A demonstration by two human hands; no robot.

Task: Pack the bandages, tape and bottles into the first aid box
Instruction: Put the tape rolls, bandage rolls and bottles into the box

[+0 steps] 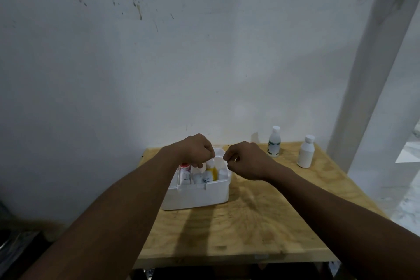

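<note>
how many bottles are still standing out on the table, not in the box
2. A green-labelled bottle stands near the wall; a plain white bottle stands to its right, near the table edge. Others may be hidden from view.

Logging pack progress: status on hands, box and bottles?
Over box: left hand curled at yellow bottle, grip unclear; right hand curled, nothing seen held. Two bottles still out on table, right of box. Nothing blocks them.
</note>
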